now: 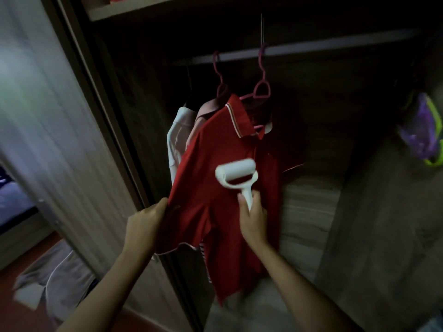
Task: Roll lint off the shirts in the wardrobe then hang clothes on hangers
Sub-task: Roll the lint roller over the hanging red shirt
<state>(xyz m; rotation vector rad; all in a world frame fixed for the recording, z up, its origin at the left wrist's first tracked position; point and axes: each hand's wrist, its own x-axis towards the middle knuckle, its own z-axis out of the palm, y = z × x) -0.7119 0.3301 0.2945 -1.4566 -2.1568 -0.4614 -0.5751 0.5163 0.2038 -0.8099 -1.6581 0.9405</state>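
Note:
A red polo shirt (215,164) hangs on a pink hanger (261,89) from the wardrobe rail (335,45). My left hand (143,226) grips the shirt's left sleeve edge and pulls it out to the side. My right hand (253,216) grips the handle of a white lint roller (236,174), whose roll lies against the shirt's chest. Behind the red shirt hang a pink shirt (203,111) and a white shirt (176,137) on another pink hanger (219,75).
The sliding wardrobe door (60,130) stands at the left. A grey garment (57,271) lies on the red floor beside it. A purple and green bag (424,135) hangs at the right inside the wardrobe. A wooden shelf (134,8) runs above the rail.

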